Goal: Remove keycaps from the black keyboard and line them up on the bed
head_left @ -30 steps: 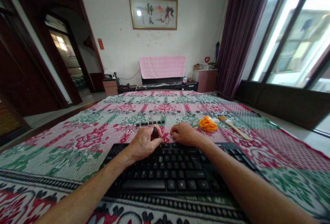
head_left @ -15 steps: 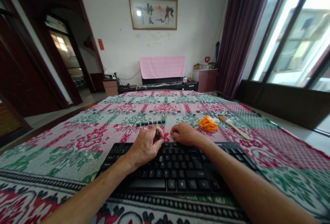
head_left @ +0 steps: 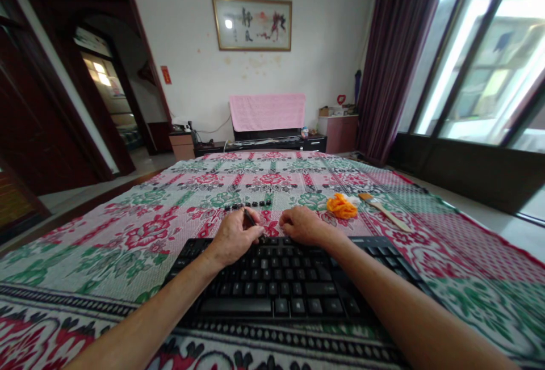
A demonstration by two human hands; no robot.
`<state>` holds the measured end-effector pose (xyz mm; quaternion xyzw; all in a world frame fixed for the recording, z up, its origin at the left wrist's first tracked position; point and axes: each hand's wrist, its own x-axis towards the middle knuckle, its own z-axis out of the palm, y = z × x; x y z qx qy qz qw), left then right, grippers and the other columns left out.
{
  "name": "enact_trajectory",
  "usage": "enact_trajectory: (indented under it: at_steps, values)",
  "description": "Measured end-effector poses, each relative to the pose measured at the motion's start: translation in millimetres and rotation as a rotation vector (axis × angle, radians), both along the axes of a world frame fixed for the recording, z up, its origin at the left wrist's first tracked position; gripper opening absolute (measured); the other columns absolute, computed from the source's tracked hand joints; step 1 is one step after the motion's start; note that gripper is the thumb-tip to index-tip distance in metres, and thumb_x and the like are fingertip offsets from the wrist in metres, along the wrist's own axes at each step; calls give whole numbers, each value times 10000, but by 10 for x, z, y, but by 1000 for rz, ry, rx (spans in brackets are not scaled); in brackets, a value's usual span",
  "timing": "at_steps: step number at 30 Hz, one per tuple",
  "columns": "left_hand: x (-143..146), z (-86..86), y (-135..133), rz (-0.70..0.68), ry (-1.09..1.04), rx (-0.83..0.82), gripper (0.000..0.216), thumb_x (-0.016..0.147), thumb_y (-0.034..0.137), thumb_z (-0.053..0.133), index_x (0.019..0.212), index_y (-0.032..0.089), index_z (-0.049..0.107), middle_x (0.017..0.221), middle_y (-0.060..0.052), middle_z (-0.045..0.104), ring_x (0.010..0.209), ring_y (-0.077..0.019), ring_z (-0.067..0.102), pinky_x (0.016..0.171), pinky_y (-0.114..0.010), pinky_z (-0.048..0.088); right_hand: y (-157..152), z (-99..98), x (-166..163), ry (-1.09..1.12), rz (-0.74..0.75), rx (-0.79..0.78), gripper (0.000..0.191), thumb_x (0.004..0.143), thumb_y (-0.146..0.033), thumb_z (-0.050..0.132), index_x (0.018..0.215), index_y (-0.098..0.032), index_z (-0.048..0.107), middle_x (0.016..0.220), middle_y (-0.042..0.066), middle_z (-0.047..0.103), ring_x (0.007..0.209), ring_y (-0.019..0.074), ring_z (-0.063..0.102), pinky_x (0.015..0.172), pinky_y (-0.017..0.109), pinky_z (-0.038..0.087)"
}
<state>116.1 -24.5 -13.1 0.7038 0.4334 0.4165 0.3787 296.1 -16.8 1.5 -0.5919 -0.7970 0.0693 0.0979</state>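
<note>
A black computer keyboard [head_left: 317, 289] lies on the table in front of me, its spacebar towards me. My left hand [head_left: 235, 238] is above the upper left of its keys, closed round a slim black tool [head_left: 249, 217] that points up and away; its exact kind does not show. At the keyboard's far edge, my right hand [head_left: 301, 225] rests with fingers curled inward, and anything inside them is hidden. Just beyond my left hand, several small black keycaps [head_left: 254, 204] form a row on the cloth.
Right of my right hand lie a crumpled orange cloth [head_left: 342, 206] and a flat brush [head_left: 389, 215] with a pale handle. A red, green and white patterned tablecloth [head_left: 145, 228] covers the table. Farther back, a pink towel [head_left: 267, 113] hangs over a dark low cabinet.
My left hand has shifted slightly left, and the black tool in it is now tilted and shows more of its length. My right hand has hardly moved.
</note>
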Motion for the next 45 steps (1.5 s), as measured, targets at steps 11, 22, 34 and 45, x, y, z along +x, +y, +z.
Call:
enact_trajectory:
  at_steps: [11,22,34,45]
  values:
    - [-97,139,55,60,-22,22,171,636,257,603,743,179,496,546,57,553,469,-97,548,477,-205,427,25,-32,3,-12,10,23,260,712,-196,438,784,-194,689,773,56,681,685,154,580,575,222,351]
    - [-67,118,-21,-95,216,73,110,648,185,553,752,174,520,582,43,558,525,-92,525,485,-182,374,19,-27,6,-28,8,28,253,703,-190,433,756,-184,680,735,50,674,647,147,571,540,225,317]
    - [27,165,-120,-121,471,450,75,693,120,503,730,176,537,627,29,554,545,-90,481,539,-200,337,34,-63,11,-10,-10,34,265,710,-222,426,768,-203,684,760,57,680,680,168,584,564,239,346]
    - [-5,91,21,-45,256,195,56,674,172,533,719,173,501,589,47,514,542,-91,479,521,-190,368,51,-68,5,-5,-15,16,254,706,-219,432,764,-200,678,776,57,681,692,172,589,554,238,343]
